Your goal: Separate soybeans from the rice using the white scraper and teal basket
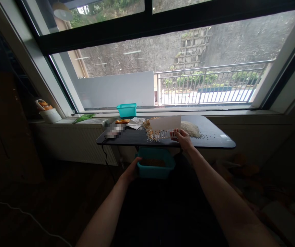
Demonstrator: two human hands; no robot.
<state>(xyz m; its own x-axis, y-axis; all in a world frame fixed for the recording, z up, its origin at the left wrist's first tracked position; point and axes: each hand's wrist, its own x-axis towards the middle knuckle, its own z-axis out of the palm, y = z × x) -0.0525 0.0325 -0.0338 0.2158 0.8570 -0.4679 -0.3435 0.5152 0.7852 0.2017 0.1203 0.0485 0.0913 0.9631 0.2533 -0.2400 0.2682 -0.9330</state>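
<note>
My right hand (182, 139) is closed on the lower corner of a white slotted scoop (166, 126), which rests on its toothed edge on the black table (214, 137). Yellowish grains (149, 128) lie left of the scoop and a pile of pale grains (191, 128) lies right of it. My left hand (132, 169) grips the left side of a teal tub (155, 166) held below the table's front edge; brown grains lie inside it.
A second teal tub (127, 109) stands on the window sill. Orange pieces (122, 121) and a crumpled white wrapper (136, 122) lie at the table's back left. A white bowl (50, 115) sits on the radiator shelf at left. A white cable (21, 212) crosses the dark floor.
</note>
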